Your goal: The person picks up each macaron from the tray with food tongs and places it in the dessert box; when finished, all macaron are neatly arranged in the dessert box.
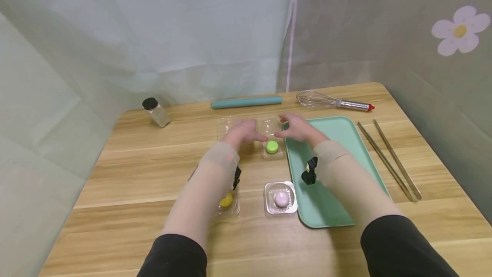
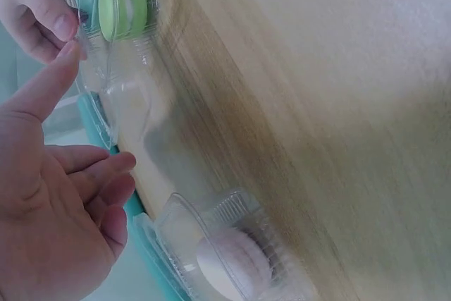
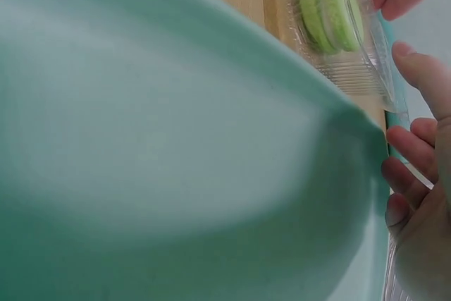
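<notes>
A green macaron (image 1: 272, 147) sits in a small clear plastic box whose lid (image 1: 267, 125) is raised behind it. My left hand (image 1: 246, 131) is at the left of this box, thumb reaching toward it. From the right, my right hand (image 1: 295, 128) reaches over the tray's far left corner, its thumb close to the lid. Both hands have their fingers loosely spread, with nothing gripped. Nearer me, a pale pink macaron (image 1: 282, 198) rests in another clear box (image 1: 269, 210). My left forearm partly hides a yellow macaron (image 1: 226, 200) in its box.
A green tray (image 1: 338, 129) lies under my right forearm, with metal tongs (image 1: 388, 161) to its right. Along the back are a whisk (image 1: 334, 101), a blue-green roll (image 1: 247, 102) and a black-capped jar (image 1: 156, 112). Another clear lid (image 1: 226, 126) stands behind my left hand.
</notes>
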